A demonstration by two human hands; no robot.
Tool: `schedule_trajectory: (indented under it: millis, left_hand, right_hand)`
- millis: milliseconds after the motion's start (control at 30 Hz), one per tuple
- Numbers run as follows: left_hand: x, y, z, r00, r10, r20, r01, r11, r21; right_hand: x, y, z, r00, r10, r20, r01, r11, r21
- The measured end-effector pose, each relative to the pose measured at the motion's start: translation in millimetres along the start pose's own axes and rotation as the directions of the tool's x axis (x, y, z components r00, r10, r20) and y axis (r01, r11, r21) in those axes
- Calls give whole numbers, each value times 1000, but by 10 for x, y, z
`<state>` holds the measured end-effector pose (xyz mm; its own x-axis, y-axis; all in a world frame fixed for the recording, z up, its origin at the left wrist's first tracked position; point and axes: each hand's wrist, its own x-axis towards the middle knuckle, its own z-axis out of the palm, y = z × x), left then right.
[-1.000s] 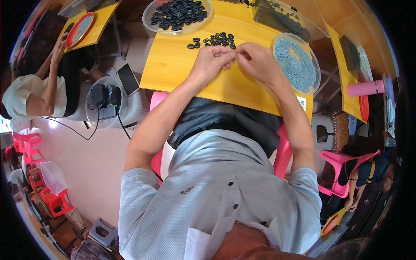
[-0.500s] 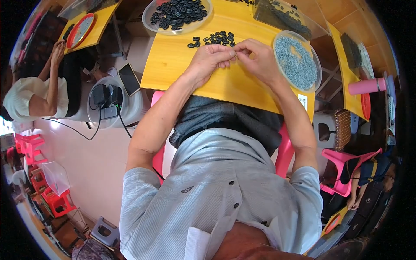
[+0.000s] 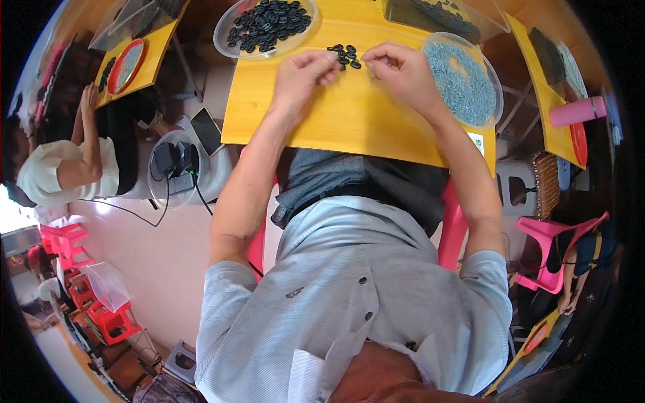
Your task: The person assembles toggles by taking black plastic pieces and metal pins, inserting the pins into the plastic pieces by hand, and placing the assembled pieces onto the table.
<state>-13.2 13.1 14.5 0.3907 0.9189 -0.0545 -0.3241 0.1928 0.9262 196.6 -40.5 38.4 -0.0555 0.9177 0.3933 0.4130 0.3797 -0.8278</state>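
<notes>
My left hand (image 3: 302, 79) is over the yellow table (image 3: 322, 127), thumb and fingertips pinched together. Its fingertips are close to a small group of black oval pieces (image 3: 352, 55), each with openings in it, and the hand covers part of that group. Anything in this pinch is too small to make out. A short gap away, my right hand (image 3: 406, 75) also has its thumb and forefinger closed in a pinch. Whatever sits between them is too small to name. This hand is nearest the clear round tub (image 3: 499, 101) of small silvery metal parts (image 3: 463, 84).
At the back left stands a clear tub (image 3: 220, 41) heaped with black pieces (image 3: 272, 25). A clear box (image 3: 437, 17) of dark pieces is at the far edge. Left of the table, a phone (image 3: 207, 131) and black adapters (image 3: 173, 160) rest on a stool. Co-workers (image 3: 64, 168) sit nearby.
My hands, together at the fingertips before, have come apart, the left moving left and the right slightly right. The whole view has shifted a little.
</notes>
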Motion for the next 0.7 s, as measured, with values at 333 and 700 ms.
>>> schedule_trajectory:
  millis: [333,700]
  left_hand:
    - [251,128,-370,864,367,344,-356,-38,934]
    - [337,121,-301,845,258,468,-389,-303,870]
  right_hand:
    - [59,94,-160,992,115,-54,-116,993,-3]
    - [52,153,-200,997,80,-16,-81,992,-98]
